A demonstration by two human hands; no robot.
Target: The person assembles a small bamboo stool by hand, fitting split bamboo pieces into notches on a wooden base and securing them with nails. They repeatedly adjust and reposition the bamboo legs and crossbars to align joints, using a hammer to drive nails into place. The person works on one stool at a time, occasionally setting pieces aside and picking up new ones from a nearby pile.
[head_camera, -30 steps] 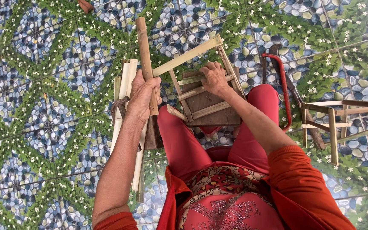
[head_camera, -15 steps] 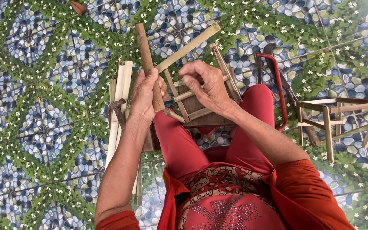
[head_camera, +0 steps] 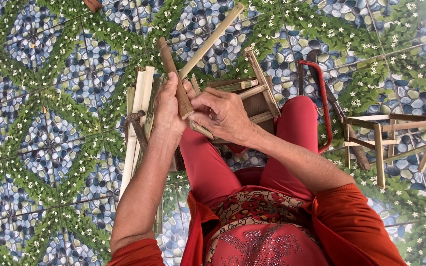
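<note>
My left hand (head_camera: 167, 109) grips a brown wooden stick (head_camera: 172, 72) that points up and away from me. My right hand (head_camera: 225, 116) is closed on the lower end of that stick, fingers pinching where it meets a small frame of bamboo slats (head_camera: 258, 94). The frame rests between my knees, over red trousers (head_camera: 299, 120). A long pale bamboo strip (head_camera: 213, 39) sticks out diagonally from the frame toward the upper right.
A bundle of pale bamboo strips (head_camera: 138, 118) lies left of my left arm with a hammer (head_camera: 136, 125) on it. A red-framed hacksaw (head_camera: 321, 98) lies right of my knee. A finished bamboo frame (head_camera: 390, 140) sits on the patterned tile floor (head_camera: 50, 148) at the right.
My right hand has moved left from the frame's top to meet my left hand at the stick. The stick and the frame have shifted slightly with the hands.
</note>
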